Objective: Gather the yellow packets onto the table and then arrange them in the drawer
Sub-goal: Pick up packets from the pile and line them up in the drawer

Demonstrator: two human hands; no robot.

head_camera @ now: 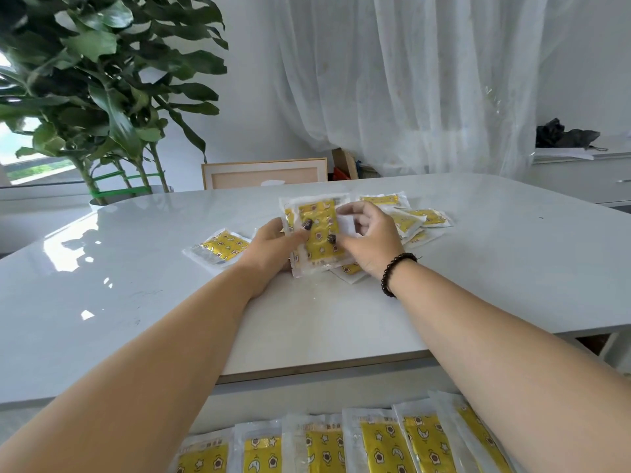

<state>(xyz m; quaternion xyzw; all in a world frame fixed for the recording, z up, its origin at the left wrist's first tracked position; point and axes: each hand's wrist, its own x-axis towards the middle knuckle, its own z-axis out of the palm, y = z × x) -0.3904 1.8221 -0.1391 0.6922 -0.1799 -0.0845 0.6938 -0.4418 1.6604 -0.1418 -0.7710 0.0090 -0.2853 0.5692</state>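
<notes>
Yellow packets are split three ways right now. Far left, one loose packet (218,249) lies flat on the white table (478,268), just beside your left hand (273,249) and not touching it. Your left hand grips the left edge of the stack of packets (316,230), thumb curled over the front face. Your right hand (367,238) pinches the same stack from the right, fingers curled over its top edge — so the stack sits squarely between both grips, tilted up off the table. Right of that, a scattered pile (421,220) lies overlapped behind your right hand, with one more packet (351,269) poking out under the stack. Bottom of view, a row in the drawer (375,445) stands side by side, already arranged.

Risks from here, as I judge them:
- The plastic wrappers look slick; squaring the stack with a loose pinch could let the inner packets slide out and fan across the table.
- That lone packet on the left is easy to miss — sweep it in before you go to the drawer.
- Your forearms pass over the drawer row; pulling back low could knock those packets out of line.
</notes>
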